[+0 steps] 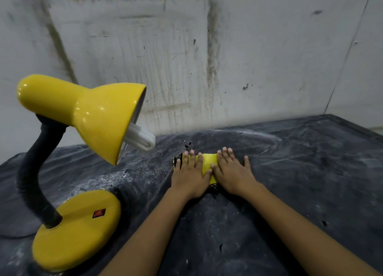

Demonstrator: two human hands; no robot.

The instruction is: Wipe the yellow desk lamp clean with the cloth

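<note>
Lamp (78, 151) left; cloth (208, 161) right, under both hands.

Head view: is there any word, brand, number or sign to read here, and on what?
None readable. The yellow desk lamp shows no brand, and its red switch no legible mark. The yellow cloth under the left hand and right hand, the dark table cover and the wall bear no writing.

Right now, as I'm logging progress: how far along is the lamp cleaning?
Done: nothing visible yet. In hand: left hand and right hand press flat on the yellow cloth, lying on the dusty table apart from the lamp. Left: wiping its shade, neck and base.
</note>
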